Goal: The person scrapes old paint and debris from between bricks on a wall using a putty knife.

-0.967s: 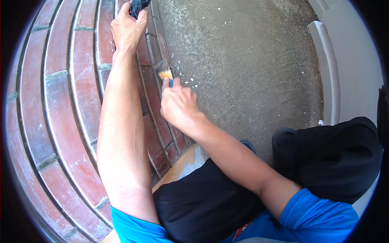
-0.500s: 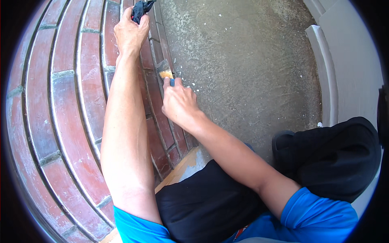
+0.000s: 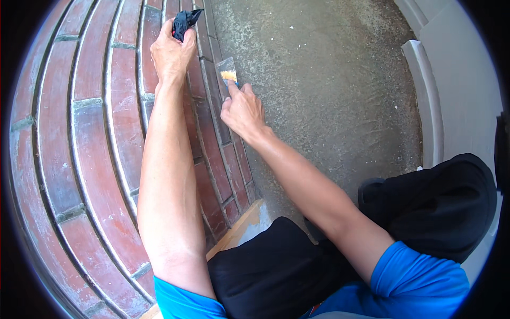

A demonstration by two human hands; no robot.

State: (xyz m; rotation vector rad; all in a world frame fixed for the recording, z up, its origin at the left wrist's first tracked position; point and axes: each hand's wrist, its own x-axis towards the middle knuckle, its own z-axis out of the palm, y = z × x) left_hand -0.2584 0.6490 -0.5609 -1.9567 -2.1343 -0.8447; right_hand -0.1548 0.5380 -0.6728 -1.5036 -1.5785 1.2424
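In my right hand is a scraper with a broad flat blade and a blue handle, mostly covered by my fingers. Yellowish residue marks the lower part of the blade. The blade lies along the foot of the red brick wall, where it meets the concrete floor. Farther ahead, my left hand is closed around a crumpled black bundle, thin like plastic or cloth. A speck of red shows at its edge; what is inside is hidden. That hand is up against the bricks.
Pale mortar lines run between the bricks. A wooden strip stands at the near end of the wall, beside my knee. To the right rises a light grey panel with a raised edge. Small white flakes dot the floor.
My right hand has moved forward and slightly right with the scraper, whose blade now tilts differently. The left hand keeps its hold, almost in place. Fewer white flakes show beside my right hand.
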